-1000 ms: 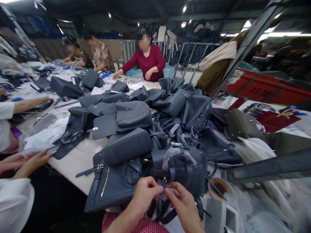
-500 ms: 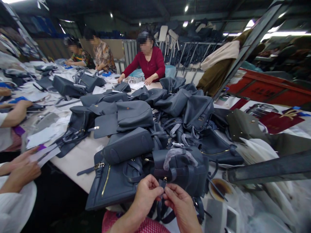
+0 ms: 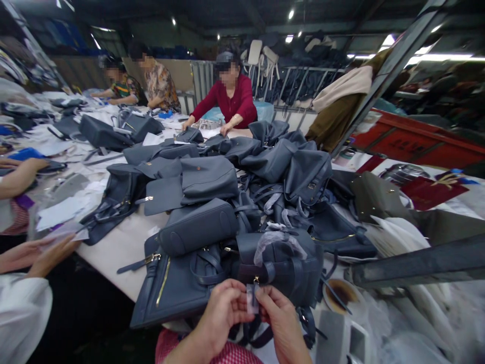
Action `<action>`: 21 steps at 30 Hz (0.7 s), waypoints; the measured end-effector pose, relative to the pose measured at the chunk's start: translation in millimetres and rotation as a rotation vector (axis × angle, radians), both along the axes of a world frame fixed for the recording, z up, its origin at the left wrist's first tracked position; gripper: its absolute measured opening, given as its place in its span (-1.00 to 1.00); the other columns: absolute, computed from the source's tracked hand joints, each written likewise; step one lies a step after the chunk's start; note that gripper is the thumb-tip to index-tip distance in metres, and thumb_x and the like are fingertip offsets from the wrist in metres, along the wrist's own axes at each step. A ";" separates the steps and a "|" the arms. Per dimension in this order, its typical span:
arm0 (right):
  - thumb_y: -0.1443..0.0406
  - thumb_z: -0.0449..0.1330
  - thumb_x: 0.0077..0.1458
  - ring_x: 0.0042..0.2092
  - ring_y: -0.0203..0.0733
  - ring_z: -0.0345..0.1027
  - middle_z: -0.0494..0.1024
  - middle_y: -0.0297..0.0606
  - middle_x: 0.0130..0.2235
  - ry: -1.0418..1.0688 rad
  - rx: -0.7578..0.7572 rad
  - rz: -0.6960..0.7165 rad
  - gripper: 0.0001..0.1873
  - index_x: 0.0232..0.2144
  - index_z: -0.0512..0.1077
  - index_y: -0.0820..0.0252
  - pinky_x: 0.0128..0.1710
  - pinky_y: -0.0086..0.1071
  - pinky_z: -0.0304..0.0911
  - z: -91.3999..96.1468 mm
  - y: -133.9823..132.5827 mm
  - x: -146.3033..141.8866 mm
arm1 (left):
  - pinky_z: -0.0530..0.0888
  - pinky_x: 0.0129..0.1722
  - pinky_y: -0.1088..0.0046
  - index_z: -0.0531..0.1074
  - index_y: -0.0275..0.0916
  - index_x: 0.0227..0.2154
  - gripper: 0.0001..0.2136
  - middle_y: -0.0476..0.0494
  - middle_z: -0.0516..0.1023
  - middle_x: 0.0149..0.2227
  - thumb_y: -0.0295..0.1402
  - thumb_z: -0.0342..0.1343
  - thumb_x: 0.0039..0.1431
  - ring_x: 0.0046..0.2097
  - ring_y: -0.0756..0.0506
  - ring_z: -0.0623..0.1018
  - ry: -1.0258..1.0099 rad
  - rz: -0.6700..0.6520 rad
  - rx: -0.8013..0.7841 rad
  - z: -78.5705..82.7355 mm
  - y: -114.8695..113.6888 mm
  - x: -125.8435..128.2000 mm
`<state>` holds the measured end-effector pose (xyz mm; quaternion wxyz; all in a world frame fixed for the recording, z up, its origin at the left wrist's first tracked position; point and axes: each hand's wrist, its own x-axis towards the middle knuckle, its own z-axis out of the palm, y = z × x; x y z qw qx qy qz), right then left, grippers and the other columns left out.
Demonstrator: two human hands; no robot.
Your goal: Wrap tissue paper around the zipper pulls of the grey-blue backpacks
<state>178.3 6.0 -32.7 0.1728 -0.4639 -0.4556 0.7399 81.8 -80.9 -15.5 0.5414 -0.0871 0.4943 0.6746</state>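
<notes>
Long work table (image 3: 113, 263), strewn with paper. On it, a large heap of slate-blue leather backpacks (image 3: 212, 182), lying unsorted, none visibly set apart. Nearest backpack (image 3: 170, 298): gold zip, straps loose. Left hand (image 3: 223, 316) and right hand (image 3: 282, 318), both pinched closed, hold a small pale tag (image 3: 252, 298), apparently clear plastic, just above that backpack's straps.

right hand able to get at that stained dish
Probably yes: only a dark bag strap lies between the right hand and the stained dish, though that hand holds a small tag.
</notes>
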 end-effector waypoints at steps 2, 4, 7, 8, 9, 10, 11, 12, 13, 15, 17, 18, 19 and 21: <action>-0.06 0.41 -0.34 -0.56 -0.41 0.00 0.24 -0.50 -0.65 0.015 -0.047 0.003 -0.51 -0.63 0.38 0.22 -0.58 -0.52 -0.01 -2.5 -0.4 1.4 | 0.45 -0.47 0.49 0.41 -0.32 -0.47 -0.83 -0.06 0.50 -0.56 -0.44 0.20 -0.23 -0.52 0.00 0.49 -0.088 -0.037 -0.006 -1.6 -1.2 -1.4; -0.07 0.41 -0.34 -0.56 -0.40 -0.01 0.23 -0.51 -0.65 0.022 -0.078 0.014 -0.49 -0.63 0.36 0.21 -0.56 -0.51 -0.02 -3.7 -0.6 3.0 | 0.43 -0.50 0.54 0.45 -0.36 -0.48 -0.81 -0.12 0.52 -0.54 -0.45 0.27 -0.26 -0.50 -0.01 0.51 -0.118 -0.075 -0.016 -4.6 -1.3 -1.1; -0.07 0.39 -0.30 -0.56 -0.40 0.00 0.24 -0.49 -0.65 0.025 -0.057 0.053 -0.50 -0.63 0.35 0.21 -0.55 -0.50 -0.02 -3.3 -0.5 4.8 | 0.40 -0.53 0.58 0.46 -0.36 -0.52 -0.74 -0.09 0.50 -0.58 -0.36 0.38 -0.29 -0.54 0.03 0.48 -0.099 -0.095 -0.020 -9.2 -0.5 1.9; -0.07 0.38 -0.28 -0.56 -0.40 0.00 0.24 -0.49 -0.64 0.026 -0.036 0.066 -0.50 -0.63 0.35 0.21 -0.55 -0.50 -0.03 -3.0 -0.5 5.2 | 0.39 -0.55 0.58 0.45 -0.35 -0.55 -0.72 -0.06 0.47 -0.61 -0.33 0.40 -0.31 -0.57 0.05 0.45 -0.085 -0.099 -0.024 -10.5 -0.1 3.0; -0.06 0.37 -0.25 -0.56 -0.39 0.01 0.25 -0.49 -0.64 0.027 -0.011 0.076 -0.51 -0.63 0.35 0.21 -0.55 -0.49 -0.03 -3.0 -0.6 5.5 | 0.38 -0.56 0.59 0.44 -0.34 -0.58 -0.70 -0.03 0.44 -0.63 -0.30 0.41 -0.34 -0.59 0.06 0.42 -0.069 -0.102 -0.030 -11.7 0.2 4.0; -0.06 0.36 -0.23 -0.56 -0.39 0.01 0.25 -0.48 -0.64 0.026 0.020 0.078 -0.53 -0.63 0.35 0.20 -0.55 -0.49 -0.03 -3.2 -0.8 5.9 | 0.37 -0.58 0.59 0.43 -0.34 -0.60 -0.69 -0.01 0.42 -0.65 -0.28 0.42 -0.36 -0.60 0.07 0.40 -0.050 -0.108 -0.038 -12.8 0.5 4.8; -0.05 0.35 -0.21 -0.56 -0.38 0.01 0.26 -0.48 -0.63 0.020 0.051 0.076 -0.54 -0.63 0.36 0.20 -0.55 -0.48 -0.03 -3.6 -1.1 6.4 | 0.36 -0.59 0.60 0.43 -0.34 -0.61 -0.69 -0.01 0.41 -0.66 -0.27 0.42 -0.37 -0.61 0.08 0.39 -0.029 -0.115 -0.045 -13.9 0.8 5.3; -0.04 0.34 -0.19 -0.56 -0.38 0.02 0.26 -0.48 -0.62 0.012 0.085 0.071 -0.56 -0.63 0.36 0.19 -0.55 -0.48 -0.03 -4.1 -1.5 6.9 | 0.35 -0.60 0.60 0.43 -0.34 -0.62 -0.68 -0.01 0.40 -0.66 -0.26 0.42 -0.37 -0.61 0.08 0.38 -0.007 -0.121 -0.053 -14.8 1.1 5.7; -0.02 0.34 -0.18 -0.55 -0.37 0.03 0.27 -0.48 -0.61 0.004 0.118 0.065 -0.58 -0.63 0.37 0.19 -0.55 -0.47 -0.03 -4.6 -1.9 7.4 | 0.35 -0.60 0.60 0.44 -0.35 -0.62 -0.68 -0.01 0.40 -0.66 -0.25 0.41 -0.38 -0.60 0.08 0.37 0.014 -0.128 -0.061 -15.6 1.3 5.9; 0.02 0.33 -0.16 -0.54 -0.36 0.05 0.29 -0.46 -0.60 -0.012 0.171 0.061 -0.62 -0.64 0.38 0.18 -0.53 -0.46 -0.01 -5.3 -2.2 8.5 | 0.34 -0.60 0.60 0.46 -0.36 -0.61 -0.67 -0.01 0.40 -0.64 -0.22 0.41 -0.37 -0.60 0.09 0.35 0.059 -0.147 -0.069 -16.3 2.0 6.1; 0.04 0.32 -0.14 -0.53 -0.34 0.07 0.30 -0.46 -0.61 -0.014 0.203 0.074 -0.65 -0.65 0.39 0.17 -0.52 -0.45 0.01 -5.4 -1.6 9.3 | 0.34 -0.61 0.59 0.46 -0.36 -0.60 -0.65 0.00 0.39 -0.64 -0.18 0.40 -0.34 -0.60 0.09 0.34 0.112 -0.173 -0.080 -16.0 2.6 6.3; 0.06 0.31 -0.13 -0.53 -0.34 0.08 0.30 -0.45 -0.61 -0.010 0.213 0.081 -0.66 -0.66 0.39 0.17 -0.51 -0.44 0.03 -5.5 -0.9 9.4 | 0.35 -0.61 0.59 0.46 -0.35 -0.60 -0.64 0.00 0.39 -0.63 -0.15 0.40 -0.33 -0.59 0.08 0.34 0.140 -0.182 -0.081 -15.5 2.9 6.4; 0.07 0.30 -0.13 -0.53 -0.34 0.08 0.31 -0.45 -0.61 -0.005 0.219 0.087 -0.67 -0.66 0.40 0.17 -0.50 -0.44 0.04 -5.7 0.1 9.3 | 0.36 -0.60 0.58 0.46 -0.34 -0.59 -0.63 0.00 0.39 -0.62 -0.13 0.39 -0.31 -0.58 0.07 0.35 0.164 -0.186 -0.075 -15.1 3.0 6.4; 0.08 0.29 -0.13 -0.53 -0.33 0.11 0.34 -0.44 -0.62 0.014 0.216 0.110 -0.68 -0.66 0.40 0.17 -0.49 -0.44 0.06 -6.7 2.2 8.1 | 0.39 -0.57 0.56 0.45 -0.33 -0.58 -0.62 -0.02 0.42 -0.59 -0.09 0.38 -0.26 -0.53 0.04 0.40 0.193 -0.188 -0.051 -14.6 2.8 6.2</action>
